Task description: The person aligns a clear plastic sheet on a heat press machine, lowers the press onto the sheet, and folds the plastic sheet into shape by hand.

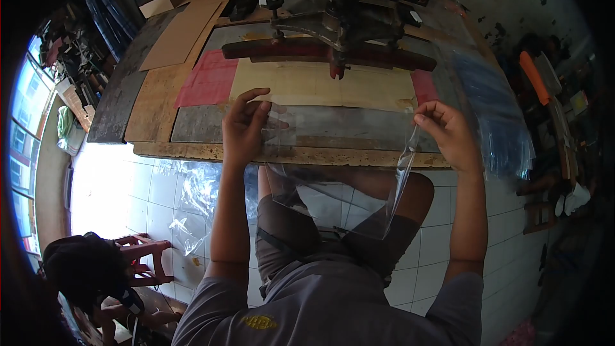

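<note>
A clear plastic sheet [339, 176], perhaps a bag, hangs between my two hands over the table's front edge and my lap. My left hand [246, 127] has its left top edge between thumb and fingers; some fingers show through the plastic. At the other top corner, my right hand [447, 133] pinches the sheet between thumb and forefinger, and the film creases below it. Just beyond my hands, a yellow strip [320, 83] lies over a red sheet [204, 80] on the grey table plate. Above the strip is a long dark red bar [288, 50] on a metal press head [333, 25].
Stacked clear bluish plastic sheets [490, 112] overhang the table's right side. Cardboard [182, 32] lies at the left. Loose crumpled plastic [198, 189] is on the tiled floor, near a red stool [144, 256] and another person [90, 272] at lower left.
</note>
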The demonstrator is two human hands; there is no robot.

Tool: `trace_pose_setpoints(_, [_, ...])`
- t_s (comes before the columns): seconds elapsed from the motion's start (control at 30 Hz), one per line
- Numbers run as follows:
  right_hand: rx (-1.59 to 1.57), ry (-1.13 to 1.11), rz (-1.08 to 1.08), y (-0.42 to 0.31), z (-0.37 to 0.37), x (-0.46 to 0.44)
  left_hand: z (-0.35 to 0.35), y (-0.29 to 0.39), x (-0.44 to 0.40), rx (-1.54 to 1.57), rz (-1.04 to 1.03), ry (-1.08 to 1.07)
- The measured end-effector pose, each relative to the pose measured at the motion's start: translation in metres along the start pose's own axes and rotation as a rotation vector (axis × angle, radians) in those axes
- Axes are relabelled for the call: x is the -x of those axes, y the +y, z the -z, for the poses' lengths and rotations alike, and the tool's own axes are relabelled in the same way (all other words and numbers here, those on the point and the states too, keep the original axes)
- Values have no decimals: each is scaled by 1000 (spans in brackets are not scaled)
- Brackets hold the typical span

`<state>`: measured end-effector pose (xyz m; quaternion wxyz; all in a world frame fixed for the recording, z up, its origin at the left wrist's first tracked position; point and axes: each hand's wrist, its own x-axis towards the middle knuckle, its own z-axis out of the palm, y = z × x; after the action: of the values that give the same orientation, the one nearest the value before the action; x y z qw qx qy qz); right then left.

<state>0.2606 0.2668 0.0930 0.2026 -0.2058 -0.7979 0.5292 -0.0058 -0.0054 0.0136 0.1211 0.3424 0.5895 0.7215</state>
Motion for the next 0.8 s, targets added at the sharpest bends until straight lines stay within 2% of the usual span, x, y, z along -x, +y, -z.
trace_pose_setpoints(0.23, [-119,231,110,-17,-15,10,6,-12,-3,9,-58,-1])
trace_pose_setpoints(0.43, [-165,281,226,-25,-18,11,4,-5,-2,88,-48,-4])
trace_pose_setpoints(0.63, [-198,294,201,-23,-18,9,4,-3,-2,87,-50,-13])
trace_pose_setpoints(0.8, [-177,294,83,3,-14,2,0,5,4,129,-13,-34])
